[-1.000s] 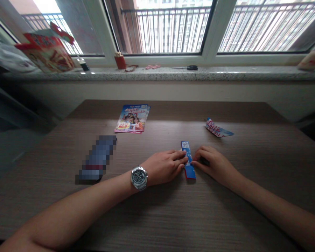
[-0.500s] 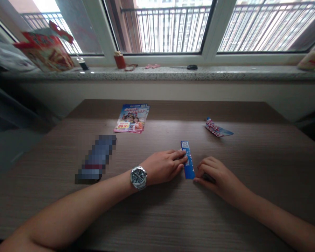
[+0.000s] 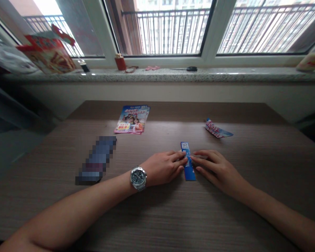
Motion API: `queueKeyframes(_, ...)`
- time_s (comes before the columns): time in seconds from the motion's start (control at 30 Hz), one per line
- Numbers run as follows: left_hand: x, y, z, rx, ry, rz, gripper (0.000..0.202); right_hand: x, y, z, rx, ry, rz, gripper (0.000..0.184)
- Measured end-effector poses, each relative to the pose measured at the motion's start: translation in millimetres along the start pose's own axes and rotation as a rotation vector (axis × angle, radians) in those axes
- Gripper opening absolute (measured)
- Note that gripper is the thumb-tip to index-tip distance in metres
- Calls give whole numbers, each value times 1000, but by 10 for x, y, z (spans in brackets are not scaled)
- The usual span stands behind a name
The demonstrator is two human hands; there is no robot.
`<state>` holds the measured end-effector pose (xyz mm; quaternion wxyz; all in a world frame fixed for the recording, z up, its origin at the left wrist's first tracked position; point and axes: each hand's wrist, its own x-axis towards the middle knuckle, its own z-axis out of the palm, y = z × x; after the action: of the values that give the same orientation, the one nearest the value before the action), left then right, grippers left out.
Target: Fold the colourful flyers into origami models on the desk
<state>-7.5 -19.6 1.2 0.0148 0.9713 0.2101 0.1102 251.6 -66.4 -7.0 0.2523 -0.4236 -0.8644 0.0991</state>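
A narrow folded strip of blue printed paper (image 3: 190, 174) with a QR code at its far end lies on the table. My left hand (image 3: 165, 167), with a metal watch (image 3: 138, 177) on its wrist, rests beside the strip, fingers stretched out and their tips pressing on its left part. My right hand (image 3: 218, 169) is open at the strip's right edge, its fingers extended and the fingertips at or touching that edge. Some of the strip's middle is hidden under the left fingertips.
A small stack of printed flyers (image 3: 132, 119) lies toward the back left, and a pixelated phone-like object (image 3: 97, 159) nearer on the left. A folded paper piece (image 3: 217, 129) sits at the back right. Scissors (image 3: 191, 69) and a red lighter-like item (image 3: 120, 62) are on the windowsill (image 3: 162, 77).
My right hand has moved from the strip's near right corner up along its right edge, and its curled fingers have straightened. The left hand stays in place on the strip.
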Motion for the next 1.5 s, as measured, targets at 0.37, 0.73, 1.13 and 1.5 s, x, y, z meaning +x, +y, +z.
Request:
queueKeyframes(0.37, 18, -4, -55, -9, -3, -4, 40, -36, 131, 47, -81, -113, -120, 39)
queueKeyframes(0.73, 11, -10, -40, -49, -7, -24, 39, -99, 174, -127, 12, -253, -219, 46)
queueKeyframes(1.13, 18, -18, -60, -55, -31, -24, 40, -129, 168, -213, 94, -330, -236, 50)
queueKeyframes(1.5, 12, -53, -40, -36, -3, 17, 39, -133, 164, -204, 121, -316, -209, 52)
